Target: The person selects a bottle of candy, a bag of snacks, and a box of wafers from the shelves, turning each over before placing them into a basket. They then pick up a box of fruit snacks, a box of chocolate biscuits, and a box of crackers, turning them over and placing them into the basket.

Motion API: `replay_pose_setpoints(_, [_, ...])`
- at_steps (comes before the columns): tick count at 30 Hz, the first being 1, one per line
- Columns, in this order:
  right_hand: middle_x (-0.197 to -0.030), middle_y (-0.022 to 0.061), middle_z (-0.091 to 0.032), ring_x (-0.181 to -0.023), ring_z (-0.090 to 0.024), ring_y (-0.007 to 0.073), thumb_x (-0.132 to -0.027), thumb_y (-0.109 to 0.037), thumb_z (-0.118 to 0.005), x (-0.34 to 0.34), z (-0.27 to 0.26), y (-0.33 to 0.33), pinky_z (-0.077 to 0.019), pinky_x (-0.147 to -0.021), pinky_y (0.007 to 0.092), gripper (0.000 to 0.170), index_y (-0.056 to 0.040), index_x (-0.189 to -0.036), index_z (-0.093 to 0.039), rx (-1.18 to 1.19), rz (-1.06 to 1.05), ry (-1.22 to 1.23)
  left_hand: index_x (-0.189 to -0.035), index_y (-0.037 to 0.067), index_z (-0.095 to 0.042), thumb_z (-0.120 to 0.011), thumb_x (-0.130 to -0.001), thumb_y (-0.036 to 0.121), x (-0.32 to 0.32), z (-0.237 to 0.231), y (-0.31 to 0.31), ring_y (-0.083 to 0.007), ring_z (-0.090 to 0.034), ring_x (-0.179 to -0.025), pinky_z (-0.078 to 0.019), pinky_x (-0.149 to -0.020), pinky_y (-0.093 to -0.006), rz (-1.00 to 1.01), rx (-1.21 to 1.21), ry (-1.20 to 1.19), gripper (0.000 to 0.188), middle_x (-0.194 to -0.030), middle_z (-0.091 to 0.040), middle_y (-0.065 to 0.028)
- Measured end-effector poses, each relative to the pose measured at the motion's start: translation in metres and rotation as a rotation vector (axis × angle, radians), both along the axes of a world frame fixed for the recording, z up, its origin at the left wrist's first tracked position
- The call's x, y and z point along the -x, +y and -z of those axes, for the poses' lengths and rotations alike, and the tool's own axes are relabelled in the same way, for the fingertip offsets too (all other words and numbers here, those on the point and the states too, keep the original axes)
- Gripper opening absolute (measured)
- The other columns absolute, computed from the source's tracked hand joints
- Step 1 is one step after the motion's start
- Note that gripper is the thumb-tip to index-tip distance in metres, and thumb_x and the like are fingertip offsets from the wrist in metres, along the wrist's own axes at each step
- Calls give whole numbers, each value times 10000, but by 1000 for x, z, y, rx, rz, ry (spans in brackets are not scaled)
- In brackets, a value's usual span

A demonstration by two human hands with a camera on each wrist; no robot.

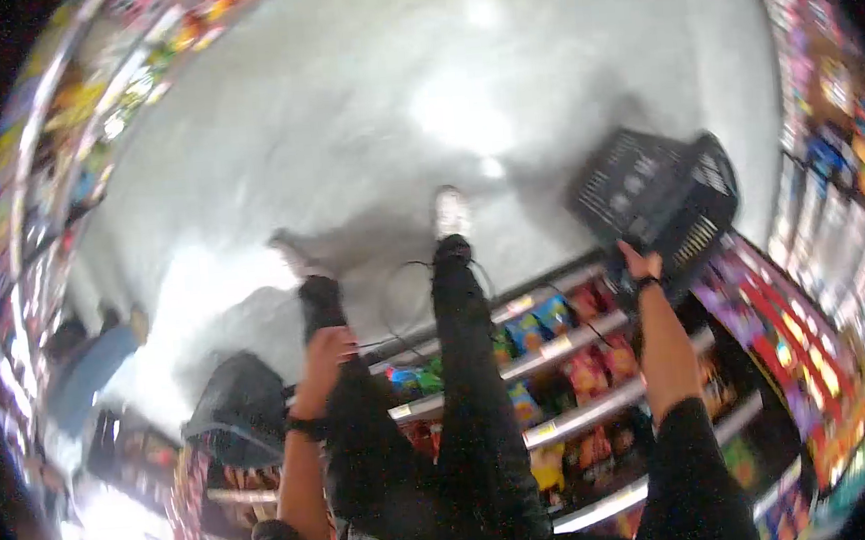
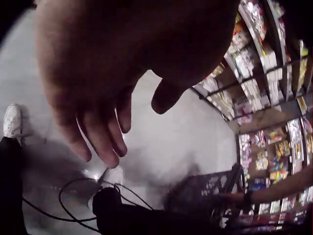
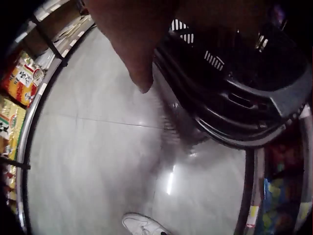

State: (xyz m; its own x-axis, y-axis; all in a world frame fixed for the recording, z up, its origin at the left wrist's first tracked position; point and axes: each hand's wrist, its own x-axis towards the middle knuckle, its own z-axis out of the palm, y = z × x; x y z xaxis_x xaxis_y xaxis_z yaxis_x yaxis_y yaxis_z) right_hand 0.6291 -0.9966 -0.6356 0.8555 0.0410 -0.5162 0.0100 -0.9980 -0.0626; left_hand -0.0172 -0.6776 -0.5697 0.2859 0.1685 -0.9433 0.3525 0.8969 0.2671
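Note:
A black plastic shopping basket [image 1: 637, 180] with slotted walls hangs tilted at the person's right side, above the floor. The right hand [image 1: 638, 259] grips it at its near edge; the fingers are mostly hidden there. In the right wrist view the thumb side of the right hand [image 3: 132, 46] shows dark beside the basket [image 3: 230, 105], and the curled fingers are out of sight. The left hand [image 1: 331, 345] hangs near the left thigh with nothing in it. In the left wrist view the fingers of the left hand [image 2: 90, 98] hang loose, the thumb apart from them.
Low shelves of colourful snack packets [image 1: 588, 371] run close along the person's legs. More stocked shelves [image 2: 274, 93] stand across the aisle. The grey floor [image 1: 340, 96] is glossy. A loose dark cable [image 2: 73, 196] loops by the legs, and another person [image 1: 89, 379] is at far left.

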Motion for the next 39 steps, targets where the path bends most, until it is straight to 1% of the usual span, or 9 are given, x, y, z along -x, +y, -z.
replay_pose_setpoints(2, [-1112, 114, -746, -961, -691, 272, -744, -489, -848, -13, 11, 1, -513, -888, 407, 628, 15, -1096, -716, -241, -134, 141, -1213, 28, -615, -571, -1020, 247, -87, -59, 1, -259, -645, -1045, -520, -938, -371, 751, -394, 76, 296, -1154, -655, -124])
replay_pose_setpoints(3, [-1145, 89, -740, -966, -685, 258, -784, -448, -832, -28, 45, -21, -513, -912, 401, 591, 18, -1127, -716, -157, -153, 103, -1190, 10, -621, -591, -1013, 244, -94, -59, -11, -246, -632, -1066, -501, -953, -354, 574, -330, -55, 295, -1159, -654, -135])
replay_pose_setpoints(5, [-1277, 127, -675, -995, -655, 262, -861, -369, -780, -49, 121, -67, -517, -926, 382, 629, 44, -1303, -607, -731, 328, 232, -1206, 26, -616, -588, -1015, 281, -97, -40, -37, -231, -651, -1017, -511, -911, -363, 724, -651, -117, 321, -1066, -684, -134])
replay_pose_setpoints(6, [-1396, 171, -581, -1099, -607, 290, -883, -374, -759, -43, 91, -38, -485, -1010, 417, 738, 29, -1437, -485, -277, -31, 129, -1213, 31, -615, -584, -1015, 289, -122, -60, -21, -230, -660, -996, -516, -900, -367, 509, -231, 13, 327, -1037, -693, -129])
replay_pose_setpoints(7, [-1382, 185, -584, -1097, -609, 307, -873, -384, -765, -42, 80, -24, -489, -998, 431, 752, 34, -1431, -483, -110, -111, 57, -1213, 34, -616, -588, -1013, 293, -120, -62, -18, -223, -660, -975, -519, -884, -366, 501, -253, 59, 329, -1023, -693, -123])
replay_pose_setpoints(13, [-1297, 270, -597, -1084, -622, 404, -813, -439, -804, -9, 84, 31, -515, -928, 520, 837, 65, -1392, -469, 39, -180, -58, -1118, 10, -621, -609, -990, 262, -92, -45, -31, -259, -657, -860, -518, -754, -376, 322, -423, 120, 283, -951, -679, -152])
replay_pose_setpoints(19, [-1107, 305, -657, -984, -654, 476, -765, -449, -840, 139, 75, 141, -547, -809, 573, 803, 81, -1269, -509, 70, -243, -184, -1167, 8, -620, -626, -996, 277, -38, -46, -14, -115, -598, -830, -505, -716, -305, 129, -355, 144, 319, -948, -675, -66])
replay_pose_setpoints(28, [-1038, 311, -664, -1008, -650, 468, -697, -526, -857, 314, 41, 256, -523, -884, 513, 837, 120, -1135, -554, -181, -276, -124, -1140, -25, -611, -601, -1006, 214, 59, -42, 19, -143, -647, -907, -520, -812, -302, -149, -416, 131, 274, -962, -686, -87])
replay_pose_setpoints(39, [-1174, 336, -642, -1058, -657, 434, -688, -507, -863, 318, 46, 357, -538, -865, 497, 951, 219, -1206, -533, -189, -305, -186, -1129, -33, -614, -592, -1004, 201, 94, -49, 22, -154, -651, -924, -503, -845, -294, -453, -275, 153, 267, -984, -697, -97])
